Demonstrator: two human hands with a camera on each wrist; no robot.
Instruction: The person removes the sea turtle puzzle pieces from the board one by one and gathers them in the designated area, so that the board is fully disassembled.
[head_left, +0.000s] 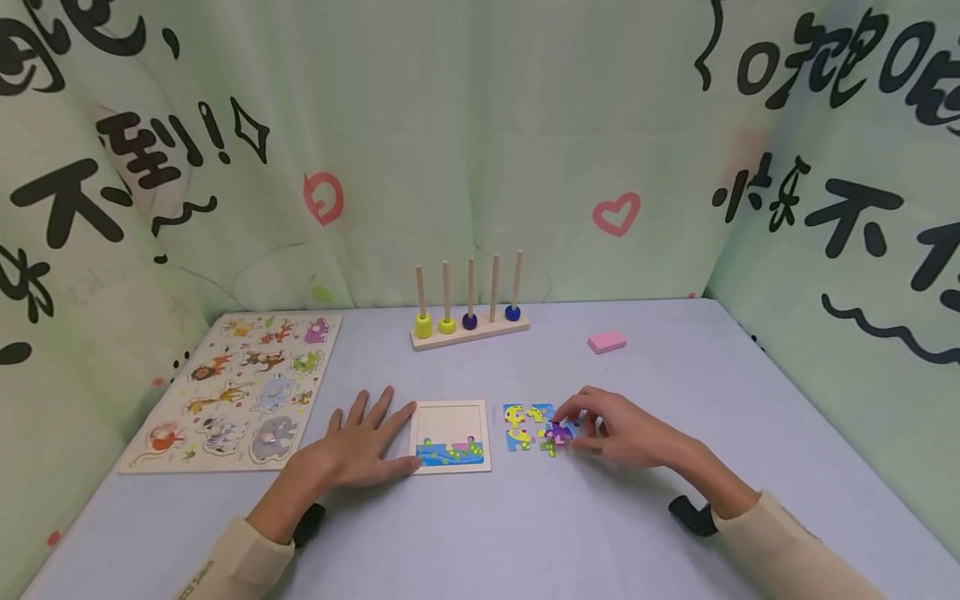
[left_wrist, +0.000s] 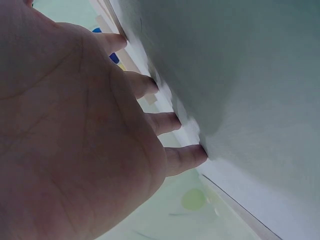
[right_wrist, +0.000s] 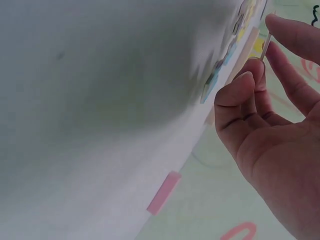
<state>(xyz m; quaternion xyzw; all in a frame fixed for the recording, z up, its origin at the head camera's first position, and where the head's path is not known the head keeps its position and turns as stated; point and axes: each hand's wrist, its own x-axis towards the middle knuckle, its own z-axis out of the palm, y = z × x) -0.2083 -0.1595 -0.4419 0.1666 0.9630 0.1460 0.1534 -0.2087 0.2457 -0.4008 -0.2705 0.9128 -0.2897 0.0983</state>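
Note:
My left hand [head_left: 352, 450] lies spread on the table, its thumb and index fingertip at the left edge of a wooden puzzle frame [head_left: 450, 407]. Blue, green and pink puzzle pieces [head_left: 450, 454] fill the lower part of that frame. In the left wrist view the fingers [left_wrist: 185, 159] are straight, their tips on the white surface. To the right, my right hand [head_left: 618, 429] pinches a purple puzzle piece [head_left: 558, 432] over several loose pieces [head_left: 517, 414]. The right wrist view shows the pinched piece edge-on as a thin strip [right_wrist: 266, 47] between thumb and fingers.
A large animal puzzle board [head_left: 251, 387] lies at the left. Behind the frame stands a wooden peg rack [head_left: 480, 332] with yellow and blue beads. A pink block [head_left: 607, 342] sits at the back right. Printed curtains [head_left: 480, 150] surround the table [head_left: 525, 533].

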